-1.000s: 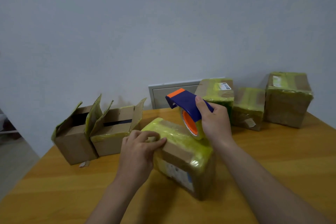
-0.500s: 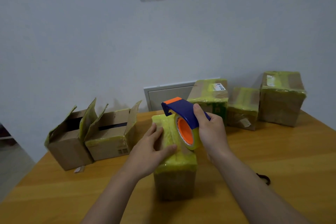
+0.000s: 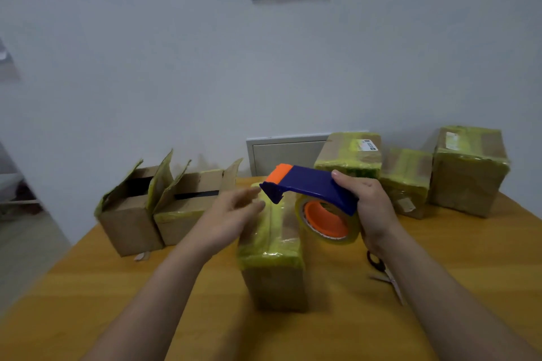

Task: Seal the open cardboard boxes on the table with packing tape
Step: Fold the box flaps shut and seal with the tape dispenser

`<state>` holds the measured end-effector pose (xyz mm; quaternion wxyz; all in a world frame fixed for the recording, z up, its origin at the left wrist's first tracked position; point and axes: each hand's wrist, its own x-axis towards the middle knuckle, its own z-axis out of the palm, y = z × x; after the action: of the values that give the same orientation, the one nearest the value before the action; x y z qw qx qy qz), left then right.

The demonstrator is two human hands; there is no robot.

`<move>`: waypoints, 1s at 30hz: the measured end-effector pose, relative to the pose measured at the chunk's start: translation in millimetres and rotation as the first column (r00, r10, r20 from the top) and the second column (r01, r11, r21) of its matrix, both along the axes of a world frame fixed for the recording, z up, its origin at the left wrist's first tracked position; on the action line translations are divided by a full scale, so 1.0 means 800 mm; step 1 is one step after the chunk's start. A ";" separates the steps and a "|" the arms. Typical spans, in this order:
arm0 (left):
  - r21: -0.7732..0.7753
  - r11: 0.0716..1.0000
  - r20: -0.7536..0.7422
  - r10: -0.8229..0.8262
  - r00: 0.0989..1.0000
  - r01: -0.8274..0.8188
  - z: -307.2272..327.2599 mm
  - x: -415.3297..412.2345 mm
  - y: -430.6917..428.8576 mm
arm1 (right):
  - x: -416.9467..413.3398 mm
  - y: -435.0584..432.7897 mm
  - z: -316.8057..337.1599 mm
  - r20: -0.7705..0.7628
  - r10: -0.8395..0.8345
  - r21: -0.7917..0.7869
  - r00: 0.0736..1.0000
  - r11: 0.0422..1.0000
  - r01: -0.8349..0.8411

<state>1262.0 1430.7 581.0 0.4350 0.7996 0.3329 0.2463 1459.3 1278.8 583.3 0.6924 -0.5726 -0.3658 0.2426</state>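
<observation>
Right hand (image 3: 373, 209) gripping tape dispenser (image 3: 315, 184); left hand (image 3: 233, 215) at centre box (image 3: 272, 249).
Right hand: fingers curled round the blue dispenser's rear, tape roll (image 3: 337, 239) hanging below, cutter end raised just above the box top, not laid on it. Left hand: blurred, fingers loosely straight, holding nothing, at the box's upper left edge; contact cannot be told. Centre box: upright on the desk (image 3: 88, 287), top already wrapped in yellowish tape. 2 open boxes (image 3: 129, 214) far left, flaps up; 3 taped boxes (image 3: 469, 173) rear right; scissors (image 3: 377, 261) beside the right forearm. Step judged: finishing this box. Next move likely calls for setting it aside, drawing 1 open box in and folding its flaps flat before taping.
</observation>
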 end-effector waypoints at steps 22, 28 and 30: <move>-0.419 0.906 0.422 0.137 0.896 0.059 0.014 -0.048 -0.024 | -0.023 -0.022 0.042 0.209 0.343 -0.058 0.916 0.939 -0.339; -0.346 0.938 0.402 0.176 0.898 -0.029 -0.001 -0.062 -0.038 | -0.029 -0.036 0.037 0.213 0.361 -0.163 0.908 0.929 -0.331; -0.369 0.928 0.396 0.212 0.893 -0.056 -0.010 -0.068 -0.038 | -0.023 -0.046 0.036 0.212 0.359 -0.232 0.909 0.922 -0.310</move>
<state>1207.6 1400.1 572.7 0.6137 0.6106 0.3223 0.3831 1440.8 1241.7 612.4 0.5299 -0.5915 -0.5179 0.3180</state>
